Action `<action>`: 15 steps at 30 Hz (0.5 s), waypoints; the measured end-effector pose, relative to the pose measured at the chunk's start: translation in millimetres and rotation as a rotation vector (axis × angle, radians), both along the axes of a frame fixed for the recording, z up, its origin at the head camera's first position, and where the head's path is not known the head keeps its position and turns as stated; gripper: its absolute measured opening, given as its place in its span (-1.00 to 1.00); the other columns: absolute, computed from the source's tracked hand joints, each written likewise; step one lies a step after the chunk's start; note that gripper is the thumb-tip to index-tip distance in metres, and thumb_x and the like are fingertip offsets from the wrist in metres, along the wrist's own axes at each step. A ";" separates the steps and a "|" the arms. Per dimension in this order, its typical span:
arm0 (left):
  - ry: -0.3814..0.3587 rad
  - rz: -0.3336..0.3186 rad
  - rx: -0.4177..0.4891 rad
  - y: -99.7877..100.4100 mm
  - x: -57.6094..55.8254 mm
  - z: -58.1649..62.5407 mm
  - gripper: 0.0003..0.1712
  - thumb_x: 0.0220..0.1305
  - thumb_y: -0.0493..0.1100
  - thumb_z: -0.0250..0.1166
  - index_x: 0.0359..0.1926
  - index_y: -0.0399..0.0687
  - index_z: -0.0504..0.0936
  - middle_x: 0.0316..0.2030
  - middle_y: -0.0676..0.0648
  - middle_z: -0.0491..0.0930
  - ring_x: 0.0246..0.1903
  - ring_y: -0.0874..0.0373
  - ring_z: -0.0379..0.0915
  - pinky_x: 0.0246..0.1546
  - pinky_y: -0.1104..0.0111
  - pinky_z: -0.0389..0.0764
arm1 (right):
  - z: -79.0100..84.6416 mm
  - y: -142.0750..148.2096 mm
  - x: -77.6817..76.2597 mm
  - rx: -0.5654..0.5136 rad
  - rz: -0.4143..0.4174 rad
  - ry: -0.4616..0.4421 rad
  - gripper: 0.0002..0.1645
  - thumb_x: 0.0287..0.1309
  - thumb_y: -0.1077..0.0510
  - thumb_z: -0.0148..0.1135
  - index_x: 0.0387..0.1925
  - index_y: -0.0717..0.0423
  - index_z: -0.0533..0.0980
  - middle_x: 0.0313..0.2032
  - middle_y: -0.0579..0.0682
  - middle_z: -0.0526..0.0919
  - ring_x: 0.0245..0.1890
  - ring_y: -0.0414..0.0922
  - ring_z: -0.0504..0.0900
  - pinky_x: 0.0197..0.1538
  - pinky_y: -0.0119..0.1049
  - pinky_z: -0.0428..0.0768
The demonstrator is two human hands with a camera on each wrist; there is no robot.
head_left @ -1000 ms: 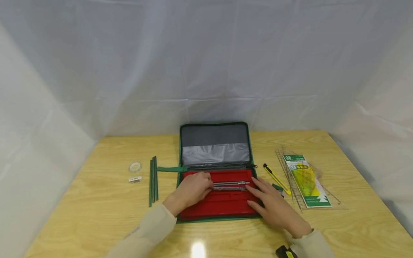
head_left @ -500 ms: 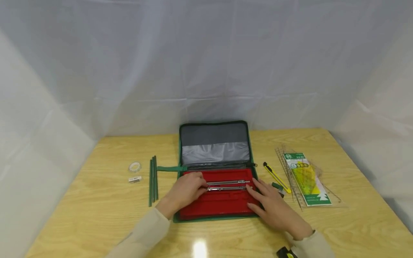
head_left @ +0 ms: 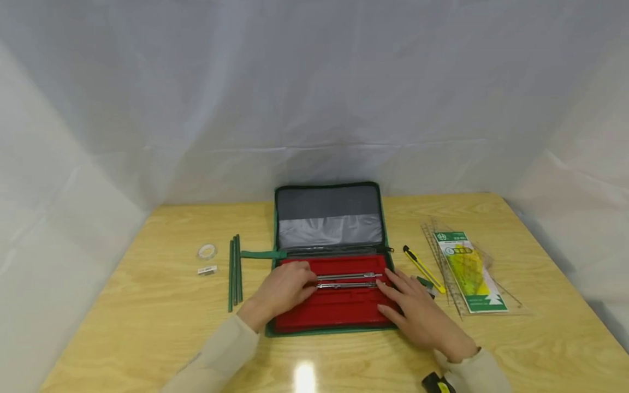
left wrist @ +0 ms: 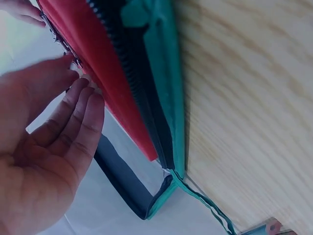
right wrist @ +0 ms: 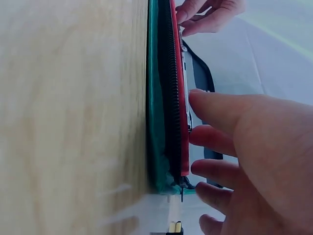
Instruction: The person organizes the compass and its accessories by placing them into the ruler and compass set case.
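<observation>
1. Far left on the worktop (head_left: 147,305): a tape roll (head_left: 207,251), with an eraser (head_left: 207,270) just below; its print is too small to read.
2. Green pencils (head_left: 235,273) lie side by side, with wood showing out to the left edge.
3. The left hand (head_left: 286,289) pinches the left end of the lower tool (head_left: 346,285), its fingers hiding that end.
4. Both metal tools lie in the red tray (head_left: 334,319) of the open case (head_left: 329,201); the upper tool (head_left: 344,277) is also partly covered.
5. The right hand (head_left: 417,314), released with fingers spread, rests at the tray's right edge, half hiding a green object (head_left: 426,283).
6. A yellow knife (head_left: 423,268).
7. Clear set squares (head_left: 513,307) under a packet (head_left: 472,275); round logo, lettering illegible.
8. Bottom: a black-and-yellow object (head_left: 436,383), cut off.
</observation>
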State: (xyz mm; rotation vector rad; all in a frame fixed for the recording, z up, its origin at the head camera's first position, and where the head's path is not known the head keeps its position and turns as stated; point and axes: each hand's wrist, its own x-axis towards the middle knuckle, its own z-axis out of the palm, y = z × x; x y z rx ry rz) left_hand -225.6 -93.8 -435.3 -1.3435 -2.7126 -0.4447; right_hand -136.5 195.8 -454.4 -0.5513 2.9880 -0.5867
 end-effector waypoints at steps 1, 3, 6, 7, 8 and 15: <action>0.003 -0.001 -0.007 0.9 0.1 0.5 -0.87 0.15 -0.17 0.39 -0.26 -0.07 0.75 -0.39 0.03 0.56 -0.38 0.15 0.52 -0.35 0.32 0.56 | 0.6 -0.3 -1.7 0.003 0.000 0.015 -0.37 0.34 -0.12 0.07 0.31 0.11 0.35 0.40 0.19 0.12 0.38 0.23 0.03 0.31 0.21 0.00; 0.012 -0.006 -0.020 3.4 0.5 1.2 -0.89 0.15 -0.16 0.39 -0.28 -0.05 0.75 -0.41 0.05 0.54 -0.39 0.16 0.51 -0.37 0.33 0.55 | 2.1 -0.9 -5.6 0.010 0.004 0.053 -0.42 0.33 -0.10 0.09 0.25 0.14 0.43 0.37 0.20 0.18 0.36 0.24 0.08 0.30 0.20 0.06; 0.060 -0.020 -0.039 8.3 1.2 1.4 -0.97 0.14 -0.20 0.39 -0.38 0.02 0.75 -0.45 0.06 0.51 -0.41 0.15 0.50 -0.43 0.32 0.55 | 5.1 -1.3 -10.9 0.038 0.009 0.117 -0.50 0.31 -0.06 0.14 0.13 0.17 0.53 0.32 0.20 0.28 0.33 0.24 0.16 0.28 0.16 0.15; 0.080 -0.022 -0.045 10.0 1.7 1.4 -0.95 0.13 -0.22 0.38 -0.41 0.04 0.75 -0.46 0.07 0.51 -0.41 0.15 0.50 -0.45 0.31 0.55 | 5.8 -1.2 -12.3 0.048 0.012 0.134 -0.52 0.30 -0.05 0.15 0.10 0.17 0.56 0.30 0.20 0.31 0.32 0.23 0.19 0.28 0.15 0.17; 0.096 -0.023 -0.054 11.5 2.1 1.2 -0.92 0.13 -0.23 0.38 -0.44 0.06 0.74 -0.47 0.07 0.51 -0.42 0.15 0.50 -0.46 0.31 0.55 | 6.5 -1.1 -13.1 0.055 0.012 0.143 -0.53 0.30 -0.05 0.16 0.09 0.16 0.57 0.30 0.20 0.32 0.31 0.23 0.20 0.28 0.14 0.18; 0.150 -0.020 -0.117 14.3 2.9 2.4 -0.89 0.15 -0.21 0.36 -0.48 0.09 0.70 -0.47 0.08 0.54 -0.44 0.13 0.51 -0.56 0.28 0.52 | 3.1 -2.9 -14.5 0.040 -0.012 0.123 -0.54 0.29 -0.06 0.16 0.14 0.05 0.55 0.30 0.15 0.33 0.31 0.21 0.21 0.25 0.15 0.21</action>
